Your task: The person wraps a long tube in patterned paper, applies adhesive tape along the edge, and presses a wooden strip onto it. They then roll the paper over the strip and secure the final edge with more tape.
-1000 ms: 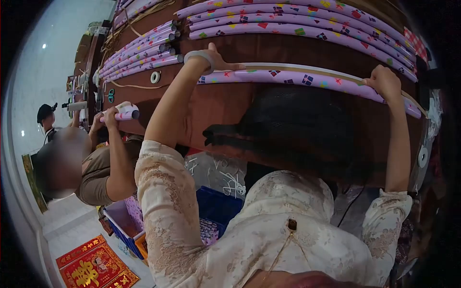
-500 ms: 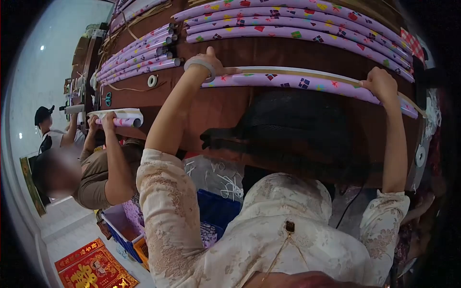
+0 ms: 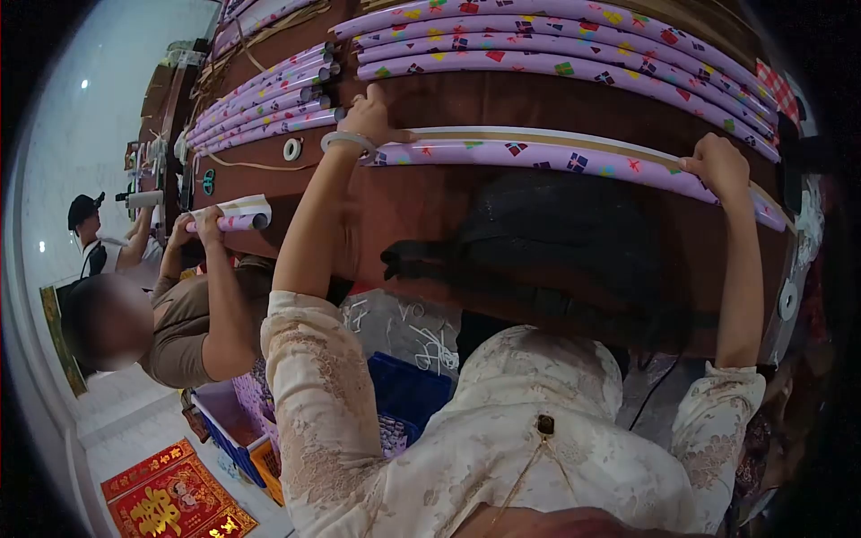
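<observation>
A long purple roll with a gift-box pattern [image 3: 538, 159] lies across the brown table, with a white and brown strip [image 3: 556, 137] along its far edge. At the roll's left end is my left hand [image 3: 369, 118], a pale bangle on its wrist, thumb stretched along the strip and fingers apart. My right hand [image 3: 720, 168] is near the other end, fingers curled and thumb pressed on the strip's edge. Its fingertips are partly hidden.
Several finished-looking purple rolls [image 3: 556, 67] lie beyond, and more [image 3: 269, 112] at left near a tape ring [image 3: 292, 149]. A black bag [image 3: 556, 233] sits on the near side. At left a co-worker's hands [image 3: 211, 224] hold another roll [image 3: 238, 221]; another person stands farther back.
My left hand has shifted left and slightly toward me at the roll's end. My right hand stays near the right end. The whole view has shifted slightly.
</observation>
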`<state>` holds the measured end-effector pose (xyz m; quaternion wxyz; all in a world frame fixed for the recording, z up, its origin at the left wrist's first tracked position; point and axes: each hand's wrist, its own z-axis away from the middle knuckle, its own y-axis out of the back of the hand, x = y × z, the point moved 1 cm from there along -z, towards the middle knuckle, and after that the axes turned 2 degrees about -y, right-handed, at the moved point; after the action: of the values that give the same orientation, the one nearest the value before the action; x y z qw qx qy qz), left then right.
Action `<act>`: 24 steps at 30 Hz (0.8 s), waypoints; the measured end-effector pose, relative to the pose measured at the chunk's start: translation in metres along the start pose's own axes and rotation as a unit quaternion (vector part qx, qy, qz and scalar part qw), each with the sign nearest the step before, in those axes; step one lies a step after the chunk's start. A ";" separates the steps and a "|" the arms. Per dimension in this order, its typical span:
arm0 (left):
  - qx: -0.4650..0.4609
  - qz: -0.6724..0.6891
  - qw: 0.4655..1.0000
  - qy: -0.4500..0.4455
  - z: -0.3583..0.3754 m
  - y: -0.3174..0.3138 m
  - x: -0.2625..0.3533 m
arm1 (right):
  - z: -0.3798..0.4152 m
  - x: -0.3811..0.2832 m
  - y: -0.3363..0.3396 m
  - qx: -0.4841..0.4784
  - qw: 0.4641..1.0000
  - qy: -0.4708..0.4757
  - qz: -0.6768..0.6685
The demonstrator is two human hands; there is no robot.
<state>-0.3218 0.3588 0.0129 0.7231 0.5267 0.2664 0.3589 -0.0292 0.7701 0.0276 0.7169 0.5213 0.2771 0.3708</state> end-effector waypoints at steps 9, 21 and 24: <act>0.032 0.011 0.993 0.110 0.024 0.018 -0.031 | 0.001 -0.002 0.001 0.014 1.000 0.006 0.005; 0.120 0.210 0.944 -0.222 0.003 0.025 0.167 | 0.006 -0.006 0.006 0.018 1.000 0.012 0.011; 0.048 0.212 0.948 -0.231 -0.001 0.026 0.185 | 0.011 -0.007 0.006 0.069 0.997 0.015 0.005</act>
<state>-0.2177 0.5118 0.0361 0.6458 0.6739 -0.0091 0.3588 -0.0261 0.7595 0.0369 0.6732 0.5654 0.3103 0.3617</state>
